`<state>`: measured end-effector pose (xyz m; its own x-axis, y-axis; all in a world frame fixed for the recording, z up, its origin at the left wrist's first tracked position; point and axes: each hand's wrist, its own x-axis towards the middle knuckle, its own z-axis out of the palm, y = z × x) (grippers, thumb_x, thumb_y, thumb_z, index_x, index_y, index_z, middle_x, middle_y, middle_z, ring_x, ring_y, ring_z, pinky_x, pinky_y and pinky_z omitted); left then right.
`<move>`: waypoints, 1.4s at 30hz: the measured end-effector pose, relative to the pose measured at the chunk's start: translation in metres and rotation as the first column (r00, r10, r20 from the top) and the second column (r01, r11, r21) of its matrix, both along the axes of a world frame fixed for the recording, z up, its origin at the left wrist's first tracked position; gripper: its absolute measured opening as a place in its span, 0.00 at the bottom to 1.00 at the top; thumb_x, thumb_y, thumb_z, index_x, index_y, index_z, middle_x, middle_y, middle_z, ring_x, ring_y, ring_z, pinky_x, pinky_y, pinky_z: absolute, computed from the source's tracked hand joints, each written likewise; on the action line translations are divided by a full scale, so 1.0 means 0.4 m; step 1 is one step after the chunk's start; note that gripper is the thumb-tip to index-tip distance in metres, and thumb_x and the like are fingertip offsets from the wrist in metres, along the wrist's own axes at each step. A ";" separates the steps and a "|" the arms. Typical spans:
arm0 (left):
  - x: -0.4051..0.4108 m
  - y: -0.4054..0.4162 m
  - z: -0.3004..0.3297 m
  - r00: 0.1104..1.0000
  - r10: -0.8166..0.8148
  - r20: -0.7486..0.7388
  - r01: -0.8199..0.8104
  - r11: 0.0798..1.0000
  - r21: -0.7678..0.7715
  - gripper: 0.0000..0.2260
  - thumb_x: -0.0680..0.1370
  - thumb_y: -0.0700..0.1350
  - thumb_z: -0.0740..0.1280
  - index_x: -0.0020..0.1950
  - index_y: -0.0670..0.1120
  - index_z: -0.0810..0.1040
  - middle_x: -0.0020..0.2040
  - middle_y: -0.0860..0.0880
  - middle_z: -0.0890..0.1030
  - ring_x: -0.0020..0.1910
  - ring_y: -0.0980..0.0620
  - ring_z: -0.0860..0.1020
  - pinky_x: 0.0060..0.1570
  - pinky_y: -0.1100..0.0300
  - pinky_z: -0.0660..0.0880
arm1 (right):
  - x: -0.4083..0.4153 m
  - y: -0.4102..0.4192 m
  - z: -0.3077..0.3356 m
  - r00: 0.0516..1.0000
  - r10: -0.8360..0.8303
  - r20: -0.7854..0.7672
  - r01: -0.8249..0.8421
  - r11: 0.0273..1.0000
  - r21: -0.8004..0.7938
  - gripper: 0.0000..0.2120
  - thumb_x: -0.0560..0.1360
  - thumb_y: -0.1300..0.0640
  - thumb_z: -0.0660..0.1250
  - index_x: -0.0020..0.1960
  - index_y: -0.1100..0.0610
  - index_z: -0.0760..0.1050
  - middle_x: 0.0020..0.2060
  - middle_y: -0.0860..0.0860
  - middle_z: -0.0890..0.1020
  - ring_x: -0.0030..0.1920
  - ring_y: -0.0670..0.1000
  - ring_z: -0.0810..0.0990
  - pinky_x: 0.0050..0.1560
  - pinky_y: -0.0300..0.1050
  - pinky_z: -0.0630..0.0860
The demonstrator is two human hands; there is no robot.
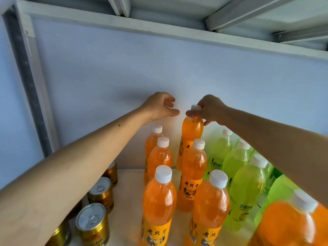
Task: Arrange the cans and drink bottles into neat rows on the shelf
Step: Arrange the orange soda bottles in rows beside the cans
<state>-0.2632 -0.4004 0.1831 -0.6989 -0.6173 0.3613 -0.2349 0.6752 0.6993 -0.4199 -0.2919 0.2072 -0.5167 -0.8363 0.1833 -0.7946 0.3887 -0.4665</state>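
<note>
Orange soda in the rear bottle (191, 132) was seen at the back of the shelf (127, 192), against the back panel (159, 71). Its neck, under the white cap (196, 107), was pinched by the right hand (209, 109). The left hand (159, 106) was held beside it, fingers loosely curled and parted, gripping nothing. Orange bottles (159, 197) were ranged in two rows in front, green bottles (246, 183) to the right, gold cans (92, 222) to the left.

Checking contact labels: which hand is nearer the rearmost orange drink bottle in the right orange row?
Right. The right hand grips the rearmost orange drink bottle at its neck; the left hand hovers open just left, apart.
</note>
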 end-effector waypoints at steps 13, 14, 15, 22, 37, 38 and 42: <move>0.011 -0.001 -0.036 0.999 -0.031 0.039 0.031 1.000 -0.002 0.23 0.72 0.47 0.74 0.65 0.46 0.75 0.60 0.48 0.80 0.56 0.50 0.79 0.60 0.53 0.76 | 0.002 -0.017 -0.129 0.995 -0.022 -0.096 0.037 0.987 0.159 0.24 0.66 0.44 0.77 0.49 0.63 0.80 0.39 0.55 0.82 0.37 0.52 0.79 0.31 0.40 0.70; 0.012 -0.001 -0.037 0.999 -0.032 0.037 0.032 0.999 0.001 0.23 0.72 0.47 0.74 0.65 0.46 0.75 0.60 0.48 0.80 0.56 0.50 0.79 0.60 0.52 0.76 | 0.002 -0.017 -0.135 0.994 -0.023 -0.104 0.039 0.988 0.150 0.24 0.66 0.44 0.77 0.50 0.63 0.80 0.42 0.56 0.82 0.40 0.53 0.79 0.34 0.41 0.72; 0.013 -0.001 -0.038 0.999 -0.032 0.037 0.032 0.999 0.001 0.23 0.72 0.47 0.74 0.65 0.46 0.75 0.60 0.48 0.80 0.56 0.50 0.79 0.60 0.52 0.76 | 0.002 -0.016 -0.138 0.994 -0.024 -0.106 0.039 0.989 0.141 0.25 0.66 0.44 0.77 0.51 0.63 0.80 0.45 0.57 0.83 0.42 0.54 0.79 0.36 0.42 0.73; 0.022 0.001 -0.040 0.999 -0.024 0.047 0.024 1.000 -0.006 0.22 0.72 0.46 0.74 0.65 0.45 0.75 0.60 0.47 0.80 0.57 0.49 0.79 0.60 0.51 0.76 | -0.001 0.000 -0.119 0.999 0.000 -0.036 0.004 0.993 0.118 0.25 0.70 0.41 0.72 0.48 0.65 0.82 0.41 0.58 0.84 0.38 0.52 0.78 0.37 0.43 0.74; 0.035 0.045 -0.026 0.998 -0.053 0.030 0.053 0.999 -0.009 0.22 0.72 0.46 0.75 0.64 0.45 0.75 0.59 0.47 0.80 0.56 0.50 0.79 0.60 0.54 0.75 | 0.060 0.191 -0.098 0.986 0.093 0.135 -0.110 0.987 0.121 0.33 0.57 0.33 0.75 0.52 0.56 0.81 0.46 0.52 0.84 0.47 0.55 0.83 0.46 0.48 0.80; 0.036 0.048 -0.027 0.998 -0.056 0.030 0.056 0.998 -0.010 0.22 0.72 0.46 0.75 0.64 0.45 0.75 0.59 0.47 0.80 0.56 0.50 0.79 0.59 0.55 0.75 | 0.063 0.191 -0.108 0.986 0.099 0.135 -0.120 0.981 0.152 0.30 0.59 0.36 0.77 0.51 0.57 0.82 0.45 0.53 0.84 0.45 0.54 0.82 0.44 0.46 0.80; 0.045 0.058 -0.030 0.998 -0.058 0.025 0.058 0.998 -0.007 0.22 0.72 0.46 0.75 0.64 0.45 0.76 0.59 0.47 0.80 0.57 0.50 0.79 0.61 0.52 0.75 | 0.074 0.184 -0.136 0.988 0.120 0.099 -0.133 0.983 0.130 0.20 0.64 0.44 0.78 0.46 0.59 0.83 0.40 0.58 0.84 0.37 0.52 0.78 0.38 0.44 0.74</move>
